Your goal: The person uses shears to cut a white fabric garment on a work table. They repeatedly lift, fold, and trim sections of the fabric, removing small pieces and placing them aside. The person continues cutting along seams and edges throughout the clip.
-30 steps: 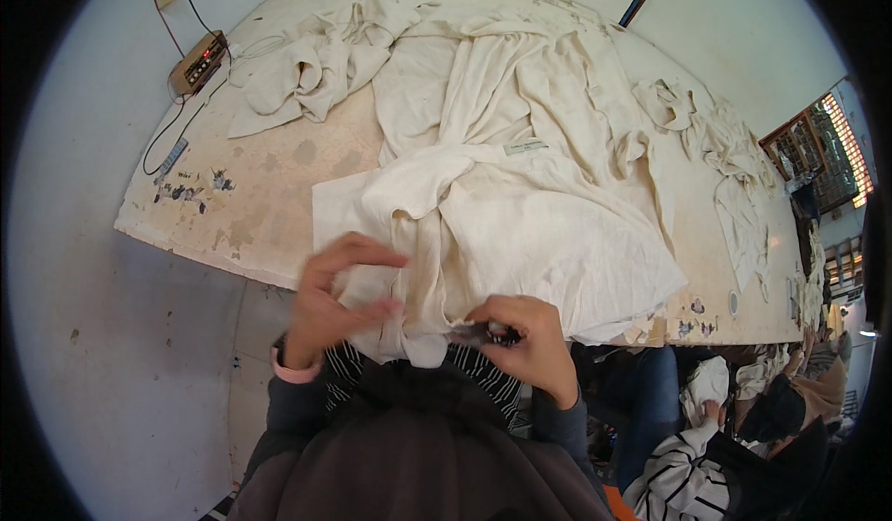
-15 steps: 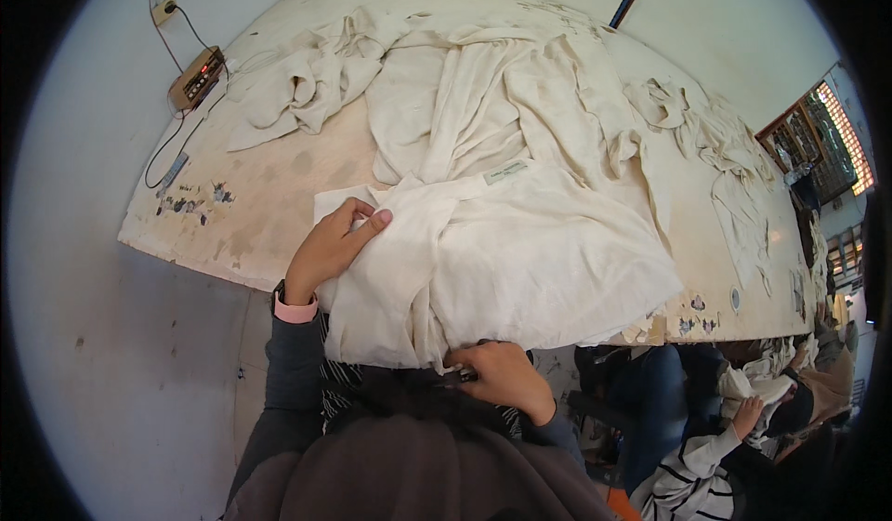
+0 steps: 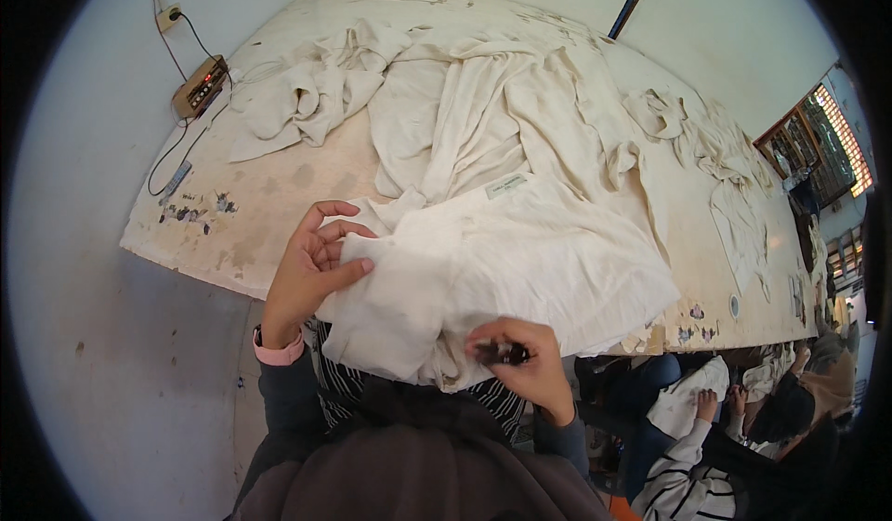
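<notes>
A white cloth garment (image 3: 557, 261) with a small pale label (image 3: 506, 186) is spread over the table's front edge, its near side hanging toward my lap. At its left end my left hand (image 3: 316, 261) is closed, with a fold of the cloth between thumb and curled fingers. My right hand (image 3: 530, 358) grips small dark thread snips (image 3: 502, 352), blurred in part, close to the garment's lower edge. A bunched fold of cloth lies just left of the snips.
Cream garments (image 3: 492, 103) lie heaped across the stained table (image 3: 251, 177). A brown box with cables (image 3: 200, 87) is by the left wall. At lower right, another person in a striped sleeve (image 3: 683, 470) handles pale cloth (image 3: 688, 395).
My right hand has lifted from the garment's lower edge, bringing the snips into fuller view. My left hand has shifted slightly left and down, its fingers regripping the cloth. The garment's left part has shifted.
</notes>
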A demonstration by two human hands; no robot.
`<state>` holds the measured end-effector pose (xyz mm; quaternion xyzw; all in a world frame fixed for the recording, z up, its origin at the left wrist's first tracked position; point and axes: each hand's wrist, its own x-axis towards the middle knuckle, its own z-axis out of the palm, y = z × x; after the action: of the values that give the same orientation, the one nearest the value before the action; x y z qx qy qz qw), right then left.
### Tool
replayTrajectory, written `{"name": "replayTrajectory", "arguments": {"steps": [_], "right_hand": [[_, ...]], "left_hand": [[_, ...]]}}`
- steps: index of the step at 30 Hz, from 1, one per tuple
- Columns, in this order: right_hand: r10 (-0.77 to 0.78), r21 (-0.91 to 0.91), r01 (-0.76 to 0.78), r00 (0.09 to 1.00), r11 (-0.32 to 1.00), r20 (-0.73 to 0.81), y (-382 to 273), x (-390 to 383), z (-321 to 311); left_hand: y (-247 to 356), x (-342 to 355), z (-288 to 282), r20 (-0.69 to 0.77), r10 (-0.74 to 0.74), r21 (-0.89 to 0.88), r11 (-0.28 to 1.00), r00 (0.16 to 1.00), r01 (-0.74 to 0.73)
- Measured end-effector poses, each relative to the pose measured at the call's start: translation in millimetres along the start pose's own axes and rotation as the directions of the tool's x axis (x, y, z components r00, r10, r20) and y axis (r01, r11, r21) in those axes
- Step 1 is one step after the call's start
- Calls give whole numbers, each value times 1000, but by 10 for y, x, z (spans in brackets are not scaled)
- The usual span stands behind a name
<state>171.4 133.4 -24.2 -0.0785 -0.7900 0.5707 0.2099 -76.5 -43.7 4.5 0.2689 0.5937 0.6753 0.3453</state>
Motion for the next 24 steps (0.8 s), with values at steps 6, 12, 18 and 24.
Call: {"name": "replayTrajectory", "arguments": {"steps": [6,12,18,24], "right_hand": [[-135,-18,134,974,991,-182,-228,419,129],[-165,7,166,983,986,-82,-291,664,178],[-150,41,162,966,986,-210,-239,737,-96],[-282,-223,177,704,958,-652,-401,867,-957]], "left_hand": [[28,-167,244,147,111,-51,993,983,-105],[-25,-215,430,161,104,-113,990,981,-86],[24,-217,289,388,-151,232,971,909,62],[-208,-106,24,574,-130,513,827,808,-231]]}}
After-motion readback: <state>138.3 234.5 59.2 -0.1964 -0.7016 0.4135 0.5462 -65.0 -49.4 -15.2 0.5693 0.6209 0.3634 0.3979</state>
